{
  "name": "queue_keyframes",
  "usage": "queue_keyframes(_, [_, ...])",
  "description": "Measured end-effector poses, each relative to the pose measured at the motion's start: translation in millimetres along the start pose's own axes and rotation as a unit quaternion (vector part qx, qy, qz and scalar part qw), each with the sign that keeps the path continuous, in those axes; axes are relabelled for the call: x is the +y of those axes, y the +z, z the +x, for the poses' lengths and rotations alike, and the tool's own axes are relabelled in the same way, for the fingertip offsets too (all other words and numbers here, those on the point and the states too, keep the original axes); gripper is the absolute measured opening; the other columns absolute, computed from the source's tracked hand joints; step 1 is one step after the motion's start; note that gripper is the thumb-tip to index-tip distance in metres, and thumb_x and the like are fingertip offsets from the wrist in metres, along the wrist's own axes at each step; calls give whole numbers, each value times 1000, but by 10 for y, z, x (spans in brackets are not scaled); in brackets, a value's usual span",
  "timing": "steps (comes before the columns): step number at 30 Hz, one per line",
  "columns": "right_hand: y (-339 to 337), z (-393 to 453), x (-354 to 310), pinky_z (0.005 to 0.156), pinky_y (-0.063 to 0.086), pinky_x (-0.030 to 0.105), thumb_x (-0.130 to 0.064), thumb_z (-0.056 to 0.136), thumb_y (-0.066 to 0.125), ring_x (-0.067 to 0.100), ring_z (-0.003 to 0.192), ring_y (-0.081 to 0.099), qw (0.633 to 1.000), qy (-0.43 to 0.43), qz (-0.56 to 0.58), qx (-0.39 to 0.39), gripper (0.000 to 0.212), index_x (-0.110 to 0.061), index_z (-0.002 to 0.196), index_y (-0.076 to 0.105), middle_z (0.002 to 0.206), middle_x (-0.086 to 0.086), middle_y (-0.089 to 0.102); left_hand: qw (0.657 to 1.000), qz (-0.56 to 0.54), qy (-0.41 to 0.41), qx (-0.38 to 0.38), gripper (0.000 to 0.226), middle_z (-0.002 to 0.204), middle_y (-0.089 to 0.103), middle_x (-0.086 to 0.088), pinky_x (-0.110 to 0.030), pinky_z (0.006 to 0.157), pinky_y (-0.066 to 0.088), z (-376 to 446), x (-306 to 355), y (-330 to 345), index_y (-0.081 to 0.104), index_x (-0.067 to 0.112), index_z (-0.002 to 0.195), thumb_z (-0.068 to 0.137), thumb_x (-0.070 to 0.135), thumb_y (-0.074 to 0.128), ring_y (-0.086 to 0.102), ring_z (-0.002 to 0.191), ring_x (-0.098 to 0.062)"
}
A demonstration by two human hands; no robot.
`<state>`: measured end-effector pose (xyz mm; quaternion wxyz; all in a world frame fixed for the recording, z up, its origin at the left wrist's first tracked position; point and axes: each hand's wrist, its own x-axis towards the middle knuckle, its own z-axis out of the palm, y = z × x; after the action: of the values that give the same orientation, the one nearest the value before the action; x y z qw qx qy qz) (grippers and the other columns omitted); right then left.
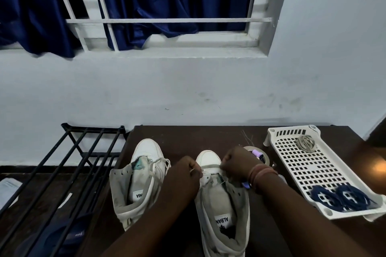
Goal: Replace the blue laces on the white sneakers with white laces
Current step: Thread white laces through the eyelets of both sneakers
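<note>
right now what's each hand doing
left hand: pinching the thin white lace on the white high-top sneaker
right hand: pinching that lace

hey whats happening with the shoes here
A person is threading a white lace through the lowest eyelets of the right sneaker on a dark table, the left hand and right hand each pinching part of it. The left sneaker has only a loose white lace near its toe. Two coiled blue laces lie in a white tray.
</note>
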<state>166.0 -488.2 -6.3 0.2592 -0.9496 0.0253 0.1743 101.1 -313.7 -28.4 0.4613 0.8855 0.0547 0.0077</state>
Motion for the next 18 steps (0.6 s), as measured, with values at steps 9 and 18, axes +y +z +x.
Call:
queue_keyframes(9, [-7,-3,-9,50,34,30,-24,96,58,21,54,51,998,-40,-30,31,35,-16,64,48,58,0,51,1000,-17,-12,-1,17,79,74,14,-40,86,55,12,-1,9,61,26,79,86,11,54,68,82,-5])
queue_keyframes(18, [-134,-248,-457,101,46,23,-14,96,58,-4,128,51,896,-347,221,166,23,-28,115,55,147,-10,51,994,-98,-25,35,20,74,73,19,-25,69,54,82,61,-49,68,22,87,88,3,61,64,66,3])
